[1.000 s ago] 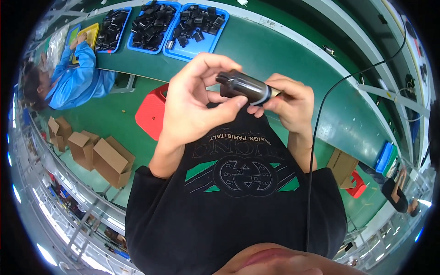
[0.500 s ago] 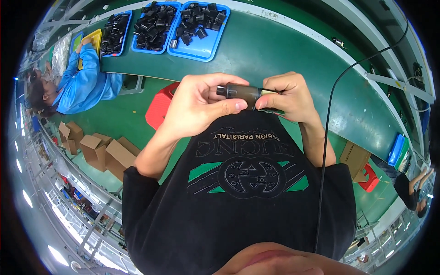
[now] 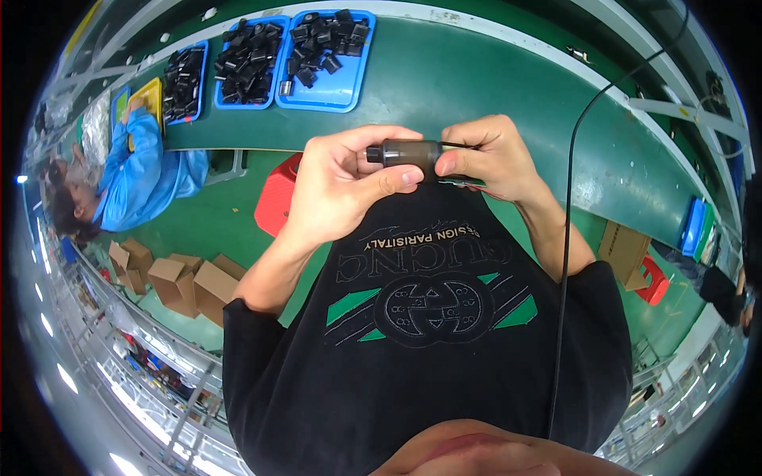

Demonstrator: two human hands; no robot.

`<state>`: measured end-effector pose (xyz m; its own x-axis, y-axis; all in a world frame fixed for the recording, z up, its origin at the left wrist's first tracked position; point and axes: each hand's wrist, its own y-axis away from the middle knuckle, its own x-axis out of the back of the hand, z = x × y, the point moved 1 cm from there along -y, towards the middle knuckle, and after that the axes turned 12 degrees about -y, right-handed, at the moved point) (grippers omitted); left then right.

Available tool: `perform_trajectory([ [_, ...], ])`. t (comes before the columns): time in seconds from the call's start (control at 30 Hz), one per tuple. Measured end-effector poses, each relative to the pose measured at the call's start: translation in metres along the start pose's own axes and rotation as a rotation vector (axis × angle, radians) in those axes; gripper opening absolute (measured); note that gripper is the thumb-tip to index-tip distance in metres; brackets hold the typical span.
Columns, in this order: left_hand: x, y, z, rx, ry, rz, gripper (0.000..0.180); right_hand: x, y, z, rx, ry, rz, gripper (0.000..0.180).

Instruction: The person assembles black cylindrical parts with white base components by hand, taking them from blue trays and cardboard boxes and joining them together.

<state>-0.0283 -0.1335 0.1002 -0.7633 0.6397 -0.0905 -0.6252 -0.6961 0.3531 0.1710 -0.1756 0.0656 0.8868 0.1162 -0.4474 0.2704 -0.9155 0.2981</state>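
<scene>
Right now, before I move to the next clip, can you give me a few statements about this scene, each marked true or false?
1. The left hand grips the dark cylinder. True.
2. The right hand is away from the cylinder. False: its thumb and fingers pinch at the cylinder's right end.
3. The three trays of black parts are red. False: they are blue.
4. The co-worker at the left wears a blue sleeve. True.
5. The red stool stands on top of the green bench. False: it is down at floor level.
</scene>
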Motion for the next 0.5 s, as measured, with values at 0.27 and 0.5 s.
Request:
perform_trajectory([
  [0.27,-0.002,-0.012,-0.004,0.055,0.037,0.072,0.031,0.000,-0.008,0.013,-0.024,-0.021,-0.034,0.028],
  [0.5,0.012,-0.024,-0.016,0.171,-0.004,0.062,0.026,0.000,-0.029,0.029,-0.120,-0.293,-0.066,0.036],
])
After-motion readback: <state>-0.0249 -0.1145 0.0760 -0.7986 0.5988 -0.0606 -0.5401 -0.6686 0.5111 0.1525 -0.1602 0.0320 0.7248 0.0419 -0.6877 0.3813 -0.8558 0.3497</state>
